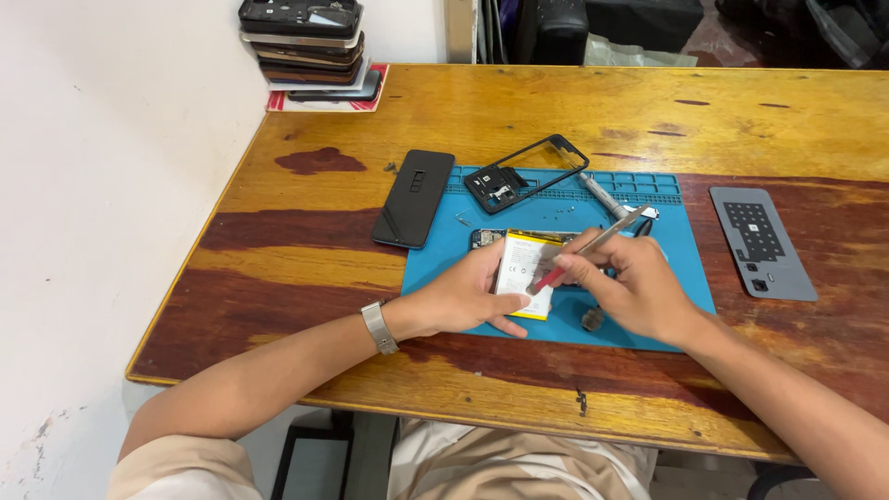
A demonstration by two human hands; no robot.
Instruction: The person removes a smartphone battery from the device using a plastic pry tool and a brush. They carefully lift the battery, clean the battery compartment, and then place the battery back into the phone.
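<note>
A work mat [690, 268] lies at the middle of the surface [519, 111]. On it, at frame centre, sits an opened phone with its battery [520, 262]; a phone frame [525, 173] lies behind it at the mat's upper edge. A back cover [414, 197] rests just left of the mat, a perforated plate [762, 242] well right. A stack of phones [310, 46] stands at the upper left corner.

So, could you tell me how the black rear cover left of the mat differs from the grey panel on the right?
The black rear cover is dark, glossy and plain; the grey panel is matte with a dark dotted patch. The cover touches the blue mat; the panel lies apart. Both lie flat, untouched.
</note>
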